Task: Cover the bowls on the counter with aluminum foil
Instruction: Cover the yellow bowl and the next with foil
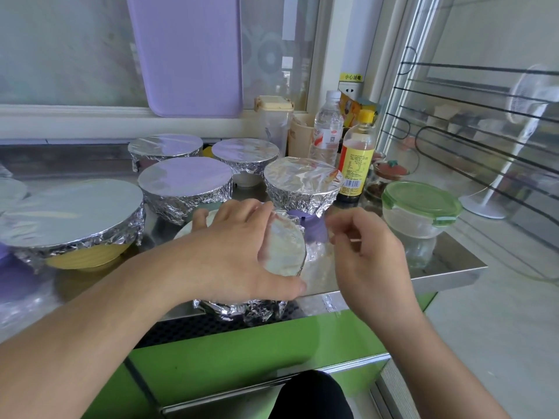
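The left hand (242, 249) lies flat on the foil (286, 247) to keep the near bowl (242, 311) steady at the tabletop (447, 267) edge; right hand (367, 252), beside the bowl, fingers curled, maybe pinching foil; can't tell

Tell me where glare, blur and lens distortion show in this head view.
Head view: the foil top of the middle bowl mirrors the purple board; the right hand has blurred fingertips; the counter edge and window frame bow from the wide lens; daylight is soft, with no hard shadows.
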`<state>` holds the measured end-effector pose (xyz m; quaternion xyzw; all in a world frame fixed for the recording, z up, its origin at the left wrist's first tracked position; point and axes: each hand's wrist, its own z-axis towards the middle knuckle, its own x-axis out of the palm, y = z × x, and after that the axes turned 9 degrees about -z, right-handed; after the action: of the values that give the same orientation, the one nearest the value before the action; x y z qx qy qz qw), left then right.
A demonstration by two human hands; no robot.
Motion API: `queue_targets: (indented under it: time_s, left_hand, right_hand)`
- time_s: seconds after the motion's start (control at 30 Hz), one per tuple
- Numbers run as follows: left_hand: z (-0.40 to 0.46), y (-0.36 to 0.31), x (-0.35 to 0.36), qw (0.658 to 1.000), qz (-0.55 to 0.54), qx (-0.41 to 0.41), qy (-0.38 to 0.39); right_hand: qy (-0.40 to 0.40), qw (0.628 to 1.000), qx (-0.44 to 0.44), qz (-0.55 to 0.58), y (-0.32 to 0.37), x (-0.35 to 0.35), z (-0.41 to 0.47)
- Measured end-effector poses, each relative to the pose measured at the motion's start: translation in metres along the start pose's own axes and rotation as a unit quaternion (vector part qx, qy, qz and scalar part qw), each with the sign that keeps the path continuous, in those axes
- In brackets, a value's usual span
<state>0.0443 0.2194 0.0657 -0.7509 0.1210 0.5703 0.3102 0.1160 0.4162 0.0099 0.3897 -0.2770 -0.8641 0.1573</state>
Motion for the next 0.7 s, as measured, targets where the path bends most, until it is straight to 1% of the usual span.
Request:
queue_targets:
  time_s: [0.03, 0.07, 0.1, 0.2, 0.3, 0.4, 0.47, 0.57, 0.7]
  left_hand:
    - [-0.002, -0.001, -0.002, 1.0, 0.002, 0.006, 0.001]
    - [-0.003, -0.001, -0.004, 1.0, 0.002, 0.014, 0.004]
    - [-0.005, -0.001, -0.006, 1.0, -0.003, 0.019, 0.01]
    - [-0.01, 0.001, -0.011, 0.999, -0.025, 0.022, 0.04]
    - [-0.014, 0.003, -0.011, 0.998, -0.039, 0.015, 0.04]
    - [-0.014, 0.004, -0.002, 1.0, -0.012, -0.015, -0.006]
    - [-0.013, 0.004, 0.002, 0.999, -0.002, -0.039, -0.018]
    - [-0.013, 0.003, -0.001, 0.999, 0.002, -0.043, -0.008]
    - [-0.012, 0.005, -0.009, 1.0, -0.003, -0.015, 0.011]
  right_hand:
    - [0.023, 0.999, 0.013, 0.047, 0.006, -0.001, 0.008]
    - [0.062, 0.994, 0.029, 0.085, 0.014, -0.001, 0.015]
    - [0.097, 0.989, 0.041, 0.1, 0.019, 0.0, 0.02]
    - [0.159, 0.986, 0.029, 0.049, 0.024, 0.01, 0.032]
    - [0.191, 0.981, 0.007, 0.03, 0.022, 0.017, 0.038]
    - [0.208, 0.977, 0.022, 0.033, 0.02, 0.018, 0.039]
    - [0.214, 0.976, 0.022, 0.03, 0.02, 0.017, 0.04]
    - [0.233, 0.972, 0.015, 0.013, 0.022, 0.015, 0.042]
    - [0.259, 0.965, 0.024, 0.021, 0.018, 0.012, 0.045]
